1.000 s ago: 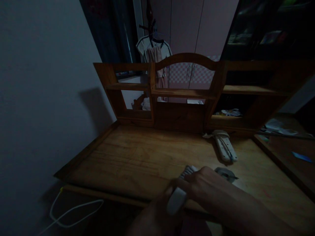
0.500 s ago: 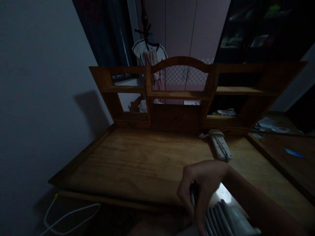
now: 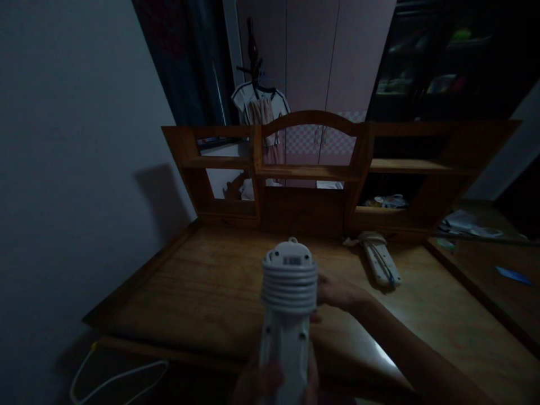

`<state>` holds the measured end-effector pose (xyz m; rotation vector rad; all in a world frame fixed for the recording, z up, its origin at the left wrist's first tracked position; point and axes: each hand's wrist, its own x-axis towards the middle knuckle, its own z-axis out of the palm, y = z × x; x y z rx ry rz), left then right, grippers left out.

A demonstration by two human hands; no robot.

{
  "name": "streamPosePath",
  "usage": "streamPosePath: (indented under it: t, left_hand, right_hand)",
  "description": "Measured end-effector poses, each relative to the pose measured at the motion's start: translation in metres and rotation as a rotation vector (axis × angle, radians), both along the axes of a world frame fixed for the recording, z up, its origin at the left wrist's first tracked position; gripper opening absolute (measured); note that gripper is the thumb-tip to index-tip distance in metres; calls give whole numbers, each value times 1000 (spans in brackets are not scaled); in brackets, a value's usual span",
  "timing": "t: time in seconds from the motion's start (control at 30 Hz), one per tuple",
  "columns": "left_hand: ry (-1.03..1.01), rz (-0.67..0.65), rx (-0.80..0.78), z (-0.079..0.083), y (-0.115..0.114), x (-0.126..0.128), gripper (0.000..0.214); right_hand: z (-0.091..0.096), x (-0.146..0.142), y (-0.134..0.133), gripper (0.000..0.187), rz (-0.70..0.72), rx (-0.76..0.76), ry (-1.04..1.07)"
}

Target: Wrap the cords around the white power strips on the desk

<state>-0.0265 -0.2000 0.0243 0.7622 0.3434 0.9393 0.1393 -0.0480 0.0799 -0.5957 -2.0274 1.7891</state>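
Observation:
A white power strip (image 3: pixel 287 343) stands on end in front of me, its underside with screw holes facing me. Its white cord (image 3: pixel 289 287) is wound in several turns around the upper part. My left hand (image 3: pixel 257 379), blurred at the bottom edge, is closed around the strip's lower end. My right hand (image 3: pixel 331 289) is just right of the wound cord, its fingers curled and partly hidden behind it. What those fingers grip does not show. A second power strip (image 3: pixel 382 261), with cord wrapped at its far end, lies on the wooden desk (image 3: pixel 211 281).
A wooden shelf unit (image 3: pixel 307 171) rises along the desk's back edge. To the left is a wall (image 3: pixel 76 169). A white cable loop (image 3: pixel 118 377) hangs below the desk's front left corner. A blue card (image 3: pixel 512 274) lies on the lower surface at right.
The cord-wrapped power strip has risen from the lower right to the middle and now stands on end. My right hand has moved up beside the coil. The view has tilted up slightly.

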Motion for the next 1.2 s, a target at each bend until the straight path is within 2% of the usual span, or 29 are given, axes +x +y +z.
streamPosePath:
  t: [0.07,0.17,0.33,0.47,0.57,0.67,0.77,0.9,1.03,1.2]
  left_hand:
    - [-64,30,4,-3,21,2,49]
    - [-170,89,-44,-9,36,5,40]
    - [-96,73,-99,-16,34,2,39]
    - [-50,112,-163,-13,35,0,43]
    - [-21,152,-213,-10,38,3,40]
    - [-46,136,-282,-10,40,6,43]
    - [-119,122,-262,-14,41,10,45]
    - [-232,55,-234,-17,43,14,48]
    - [-283,-28,-266,-16,46,15,52]
    - [-313,-75,-261,-11,44,20,52]
  right_hand:
    - [-6,-2,-1,19,-60,66,10]
    - [-8,-3,-3,15,-156,189,-22]
    - [-5,3,-9,13,-358,318,-43]
    - [-5,10,-20,16,-500,435,-46]
    - [-5,13,-30,15,-520,502,-78]
    - [-4,16,-40,14,-531,540,-72]
    - [0,20,-47,17,-535,533,-13]
    - [5,26,-54,33,-477,489,45]
    - [4,30,-60,54,-448,517,28]
    - [-6,30,-64,50,-509,665,49]
